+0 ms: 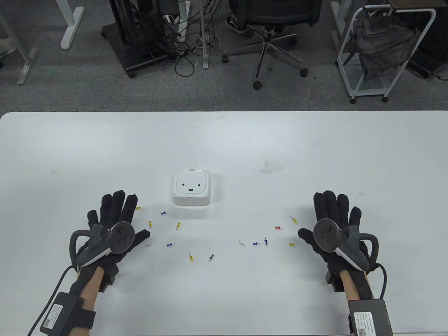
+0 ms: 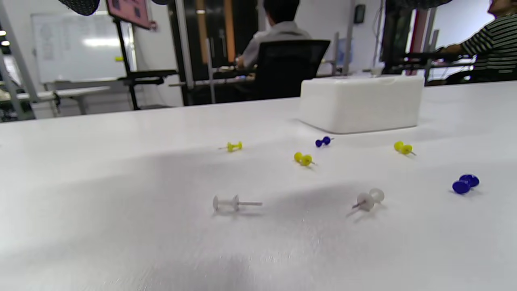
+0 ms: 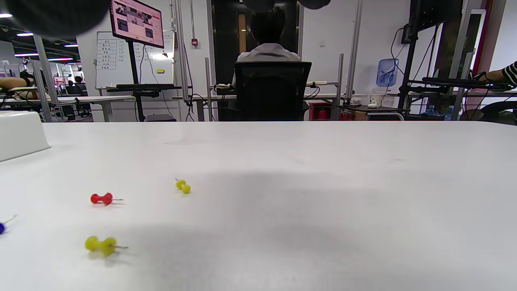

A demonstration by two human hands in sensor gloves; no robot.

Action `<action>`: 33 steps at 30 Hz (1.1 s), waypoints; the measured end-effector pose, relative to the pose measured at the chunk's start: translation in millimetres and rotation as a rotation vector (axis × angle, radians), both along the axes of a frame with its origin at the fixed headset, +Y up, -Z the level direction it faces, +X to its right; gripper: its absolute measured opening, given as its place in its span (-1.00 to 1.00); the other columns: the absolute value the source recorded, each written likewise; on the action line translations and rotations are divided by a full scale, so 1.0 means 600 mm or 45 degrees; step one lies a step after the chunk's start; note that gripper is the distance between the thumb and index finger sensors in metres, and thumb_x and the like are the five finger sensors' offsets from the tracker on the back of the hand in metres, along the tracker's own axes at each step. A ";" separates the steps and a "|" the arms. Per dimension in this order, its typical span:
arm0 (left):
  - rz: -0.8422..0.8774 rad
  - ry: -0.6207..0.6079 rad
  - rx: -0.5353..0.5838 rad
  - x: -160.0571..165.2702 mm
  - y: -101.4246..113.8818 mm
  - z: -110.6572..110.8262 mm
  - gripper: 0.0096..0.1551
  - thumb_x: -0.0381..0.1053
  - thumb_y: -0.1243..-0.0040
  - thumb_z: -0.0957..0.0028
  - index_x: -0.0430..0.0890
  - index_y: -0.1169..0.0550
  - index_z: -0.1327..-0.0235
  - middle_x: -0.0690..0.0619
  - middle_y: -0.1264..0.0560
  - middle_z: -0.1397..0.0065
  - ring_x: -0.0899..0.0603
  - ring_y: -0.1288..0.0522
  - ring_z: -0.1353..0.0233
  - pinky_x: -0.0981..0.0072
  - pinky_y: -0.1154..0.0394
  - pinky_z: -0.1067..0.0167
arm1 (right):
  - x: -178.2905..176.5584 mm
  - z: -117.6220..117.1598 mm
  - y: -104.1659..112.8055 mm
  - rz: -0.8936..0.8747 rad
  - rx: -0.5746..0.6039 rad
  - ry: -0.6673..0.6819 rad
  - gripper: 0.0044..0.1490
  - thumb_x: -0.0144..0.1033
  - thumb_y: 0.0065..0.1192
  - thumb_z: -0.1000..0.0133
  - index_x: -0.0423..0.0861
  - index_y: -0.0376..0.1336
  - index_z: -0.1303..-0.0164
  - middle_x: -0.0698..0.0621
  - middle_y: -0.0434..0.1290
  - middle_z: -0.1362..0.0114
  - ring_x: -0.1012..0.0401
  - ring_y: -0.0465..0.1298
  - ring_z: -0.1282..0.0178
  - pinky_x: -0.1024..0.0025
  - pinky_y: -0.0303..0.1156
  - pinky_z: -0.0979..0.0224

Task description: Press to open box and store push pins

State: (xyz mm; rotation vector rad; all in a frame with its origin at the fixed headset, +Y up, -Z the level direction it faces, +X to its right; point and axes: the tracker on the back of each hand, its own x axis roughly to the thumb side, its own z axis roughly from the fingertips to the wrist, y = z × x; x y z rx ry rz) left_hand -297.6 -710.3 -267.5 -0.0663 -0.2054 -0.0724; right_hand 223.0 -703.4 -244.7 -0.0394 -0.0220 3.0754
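Now: box lid down, pins loose around it
Left hand and right hand lie flat, fingers spread, holding nothing

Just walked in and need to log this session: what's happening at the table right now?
Nothing is being handled yet. The left hand and the right hand lie open, palms down, on the table, holding nothing. The white box sits shut between them, farther back. Push pins lie scattered in front of it, among them a red pin and a green pin. None is stored.
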 end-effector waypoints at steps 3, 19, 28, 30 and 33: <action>0.067 -0.039 -0.034 0.016 0.009 -0.021 0.11 0.53 0.25 -0.13 0.07 0.33 -0.70 -0.19 0.26 -0.85 -0.43 0.15 -0.79 -0.57 -0.03 -0.55 | -0.001 -0.001 -0.002 -0.002 -0.009 0.007 0.22 0.34 -0.02 0.05 0.06 -0.46 -0.57 -0.12 -0.27 -0.84 -0.22 -0.22 -0.78 -0.41 -0.22 -0.64; 0.031 -0.090 -0.242 0.133 -0.043 -0.212 0.35 0.60 0.01 0.07 -0.01 0.26 -0.73 -0.08 0.21 -0.85 -0.33 0.09 -0.81 -0.45 -0.11 -0.60 | -0.002 -0.003 -0.007 0.019 -0.036 -0.006 0.21 0.32 -0.01 0.06 0.06 -0.45 -0.56 -0.12 -0.26 -0.84 -0.22 -0.20 -0.78 -0.40 -0.20 -0.64; -0.072 -0.153 -0.280 0.179 -0.060 -0.266 0.46 0.54 -0.27 0.24 -0.02 0.12 -0.77 -0.05 0.04 -0.86 -0.26 -0.06 -0.82 -0.36 -0.21 -0.62 | -0.010 -0.001 -0.009 0.079 -0.041 0.021 0.25 0.34 0.03 0.10 0.07 -0.45 -0.56 -0.09 -0.27 -0.84 -0.20 -0.20 -0.79 -0.38 -0.19 -0.66; -0.059 -0.150 -0.234 0.181 -0.058 -0.266 0.49 0.53 -0.34 0.30 -0.03 0.05 -0.79 -0.02 -0.05 -0.86 -0.23 -0.15 -0.82 -0.31 -0.24 -0.63 | -0.010 -0.001 -0.009 0.078 -0.049 0.021 0.26 0.34 0.03 0.10 0.07 -0.46 -0.56 -0.09 -0.27 -0.84 -0.20 -0.20 -0.79 -0.38 -0.19 -0.66; -0.019 -0.141 -0.233 0.177 -0.059 -0.267 0.51 0.53 -0.37 0.31 -0.05 0.03 -0.80 -0.03 -0.07 -0.85 -0.22 -0.20 -0.81 -0.23 -0.25 -0.64 | -0.011 -0.001 -0.008 0.071 -0.050 0.023 0.25 0.34 0.03 0.09 0.07 -0.46 -0.55 -0.07 -0.26 -0.84 -0.15 -0.20 -0.80 -0.36 -0.20 -0.67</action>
